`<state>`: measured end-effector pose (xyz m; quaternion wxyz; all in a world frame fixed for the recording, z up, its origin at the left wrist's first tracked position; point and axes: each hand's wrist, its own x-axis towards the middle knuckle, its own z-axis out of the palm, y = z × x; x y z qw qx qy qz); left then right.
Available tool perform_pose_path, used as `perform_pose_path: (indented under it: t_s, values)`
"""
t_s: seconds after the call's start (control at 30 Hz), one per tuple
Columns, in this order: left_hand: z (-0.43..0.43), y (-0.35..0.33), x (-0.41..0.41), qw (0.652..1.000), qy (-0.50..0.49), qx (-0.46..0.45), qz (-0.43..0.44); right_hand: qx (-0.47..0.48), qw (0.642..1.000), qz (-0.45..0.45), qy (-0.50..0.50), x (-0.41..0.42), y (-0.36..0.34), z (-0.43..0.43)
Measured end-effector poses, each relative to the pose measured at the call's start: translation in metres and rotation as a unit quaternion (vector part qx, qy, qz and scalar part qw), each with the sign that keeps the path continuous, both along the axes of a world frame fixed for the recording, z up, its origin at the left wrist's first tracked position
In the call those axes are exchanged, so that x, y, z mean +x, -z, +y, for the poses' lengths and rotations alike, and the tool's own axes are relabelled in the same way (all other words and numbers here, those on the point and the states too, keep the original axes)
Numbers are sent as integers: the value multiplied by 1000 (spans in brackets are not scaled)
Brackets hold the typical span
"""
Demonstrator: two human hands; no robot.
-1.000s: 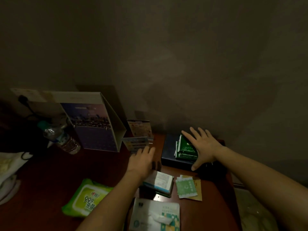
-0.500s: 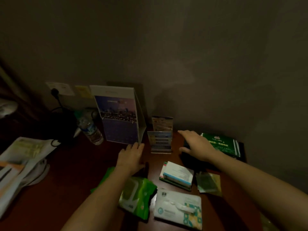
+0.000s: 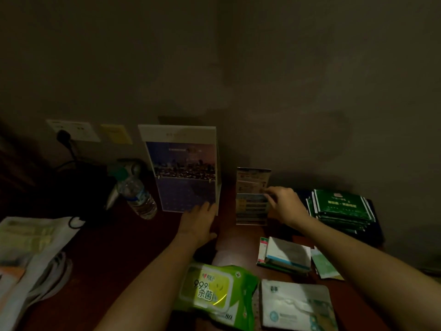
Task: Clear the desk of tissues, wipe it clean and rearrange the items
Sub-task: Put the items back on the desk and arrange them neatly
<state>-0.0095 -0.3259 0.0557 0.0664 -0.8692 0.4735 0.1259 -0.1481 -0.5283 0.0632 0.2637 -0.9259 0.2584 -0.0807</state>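
Desk stands against the wall; on it I see the calendar upright at the back, and the wipes and tissue pack lying side by side at the near edge. The left hand lies with straight fingers at the calendar's lower right corner. The right hand pinches the top edge of the card stand just beside the calendar.

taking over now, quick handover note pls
Left hand: open, fingertips against the foot of the white tent calendar with a city photo.
Right hand: pinches the top corner of the small clear card stand.
Near edge: green wet-wipe pack, white tissue pack, small stacked boxes; dark green sachets at right.
Done: no loose tissues show on the dark red desk.
Left: finish lining things up; wiping cannot be judged.
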Motion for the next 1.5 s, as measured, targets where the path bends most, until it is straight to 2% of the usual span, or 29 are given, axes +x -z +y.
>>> perform_pose_path:
  t_s: [0.27,0.43,0.53,0.77,1.03,1.27,1.5]
  values:
    - [3,0,7,1000,23,-7,4,0,999,11,39,0,1,17]
    - [13,-10,2,1000,17,-5,-4,-16,993,105,60,-29,-6,23]
    - [14,-26,-10,1000,4,-9,-12,-37,989,129,62,-49,-16,27]
    - [25,-67,-76,998,1,-21,-65,-91,981,165,33,-118,-49,45]
    - [74,-90,-175,996,12,-28,-78,-143,970,197,20,-222,-77,97]
    - [81,-120,-237,990,92,-78,-68,-158,965,198,67,-289,-105,152]
    - [100,-128,-294,971,217,-99,-35,-100,953,202,200,-376,-125,231]
